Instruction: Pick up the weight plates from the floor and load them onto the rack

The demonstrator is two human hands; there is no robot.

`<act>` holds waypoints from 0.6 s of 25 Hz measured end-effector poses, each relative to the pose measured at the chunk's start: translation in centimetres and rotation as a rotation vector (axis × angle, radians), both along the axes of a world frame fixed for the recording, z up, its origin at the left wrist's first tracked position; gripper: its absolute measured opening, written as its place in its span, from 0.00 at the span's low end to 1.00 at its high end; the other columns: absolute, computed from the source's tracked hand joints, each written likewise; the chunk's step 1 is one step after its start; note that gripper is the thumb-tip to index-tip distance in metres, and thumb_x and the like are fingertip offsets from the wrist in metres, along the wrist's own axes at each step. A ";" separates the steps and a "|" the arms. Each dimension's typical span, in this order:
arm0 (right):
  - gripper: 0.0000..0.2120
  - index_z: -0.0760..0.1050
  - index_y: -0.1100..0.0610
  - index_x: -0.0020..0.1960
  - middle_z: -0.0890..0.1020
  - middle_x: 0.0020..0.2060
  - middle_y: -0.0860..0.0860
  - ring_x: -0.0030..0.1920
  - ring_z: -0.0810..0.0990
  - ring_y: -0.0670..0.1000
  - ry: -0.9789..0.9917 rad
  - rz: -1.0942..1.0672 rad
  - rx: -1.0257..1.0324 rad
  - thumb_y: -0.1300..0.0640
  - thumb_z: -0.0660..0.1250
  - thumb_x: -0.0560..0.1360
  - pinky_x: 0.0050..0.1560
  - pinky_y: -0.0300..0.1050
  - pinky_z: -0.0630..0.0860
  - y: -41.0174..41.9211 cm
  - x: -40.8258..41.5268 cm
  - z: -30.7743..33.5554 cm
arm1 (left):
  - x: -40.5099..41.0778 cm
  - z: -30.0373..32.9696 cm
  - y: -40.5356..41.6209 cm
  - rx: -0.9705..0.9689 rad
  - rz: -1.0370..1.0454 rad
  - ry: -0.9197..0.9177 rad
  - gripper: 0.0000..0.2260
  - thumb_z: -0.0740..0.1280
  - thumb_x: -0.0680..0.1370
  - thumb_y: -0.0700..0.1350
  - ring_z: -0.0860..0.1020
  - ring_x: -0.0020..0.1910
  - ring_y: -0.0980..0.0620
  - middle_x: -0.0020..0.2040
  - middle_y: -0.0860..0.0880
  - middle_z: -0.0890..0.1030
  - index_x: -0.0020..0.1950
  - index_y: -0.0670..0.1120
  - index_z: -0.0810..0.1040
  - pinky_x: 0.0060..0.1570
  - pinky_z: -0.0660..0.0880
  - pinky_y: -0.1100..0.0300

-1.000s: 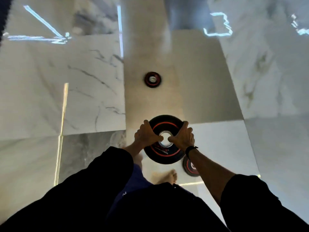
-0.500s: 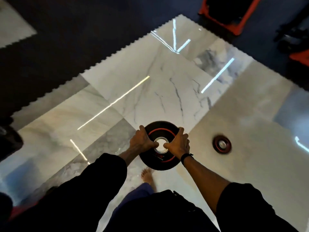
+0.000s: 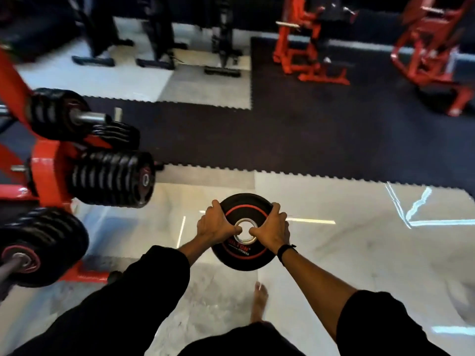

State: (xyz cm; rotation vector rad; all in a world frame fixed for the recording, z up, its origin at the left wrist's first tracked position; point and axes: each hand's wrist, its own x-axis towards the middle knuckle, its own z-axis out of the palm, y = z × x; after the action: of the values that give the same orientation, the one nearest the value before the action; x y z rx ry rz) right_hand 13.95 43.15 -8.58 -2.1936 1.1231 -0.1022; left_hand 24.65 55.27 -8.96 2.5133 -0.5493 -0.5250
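Note:
I carry a black weight plate [image 3: 245, 255] with a red ring and a steel centre hole, held flat above the marble floor. My left hand [image 3: 214, 224] grips its left rim, thumb at the hole. My right hand [image 3: 273, 227], with a black wristband, grips the right rim the same way. The red plate rack [image 3: 43, 163] stands at the left, its pegs loaded with stacks of black plates [image 3: 110, 178].
A loaded peg with a steel end [image 3: 33, 249] juts out at lower left. My bare foot [image 3: 259, 301] is on the marble floor under the plate. A black rubber mat [image 3: 282, 140] lies ahead. Red machines [image 3: 311, 47] and black frames stand at the back.
My view has swung left from the bare floor to the rack, with the plate still held in both hands. The small plates on the floor have left the view.

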 end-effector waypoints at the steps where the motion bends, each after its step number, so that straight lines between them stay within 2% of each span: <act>1: 0.41 0.59 0.53 0.66 0.71 0.60 0.59 0.59 0.75 0.63 -0.003 0.063 -0.024 0.50 0.78 0.62 0.53 0.54 0.78 -1.4 2.4 0.1 | 1.5 0.0 -0.8 -0.017 0.055 -0.013 0.37 0.77 0.59 0.59 0.79 0.54 0.41 0.56 0.44 0.77 0.59 0.45 0.65 0.49 0.77 0.49; 8: 0.44 0.56 0.52 0.70 0.70 0.63 0.59 0.61 0.73 0.63 -0.054 0.475 -0.094 0.48 0.77 0.62 0.56 0.55 0.76 -11.2 19.6 2.8 | 12.4 3.1 -7.1 -0.088 0.492 -0.051 0.38 0.76 0.56 0.61 0.78 0.56 0.39 0.58 0.45 0.77 0.57 0.47 0.65 0.53 0.77 0.46; 12: 0.46 0.55 0.52 0.72 0.70 0.63 0.58 0.63 0.72 0.62 -0.099 0.672 -0.080 0.48 0.76 0.61 0.58 0.54 0.75 -12.5 27.7 3.3 | 17.2 3.2 -8.2 -0.117 0.672 -0.080 0.40 0.72 0.54 0.65 0.78 0.58 0.40 0.59 0.45 0.77 0.58 0.47 0.64 0.54 0.77 0.46; 15: 0.47 0.55 0.53 0.73 0.70 0.64 0.57 0.63 0.72 0.61 -0.121 0.782 -0.077 0.48 0.76 0.61 0.59 0.53 0.75 -12.6 34.3 1.8 | 22.0 2.2 -8.4 -0.160 0.810 -0.133 0.46 0.67 0.50 0.70 0.78 0.59 0.41 0.61 0.45 0.77 0.61 0.46 0.65 0.56 0.76 0.46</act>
State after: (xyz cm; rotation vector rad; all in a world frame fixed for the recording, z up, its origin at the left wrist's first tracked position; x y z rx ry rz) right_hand 48.27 30.57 -6.74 -2.4976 0.1472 0.0649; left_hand 46.61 46.83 -6.76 2.3576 0.3795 -0.0016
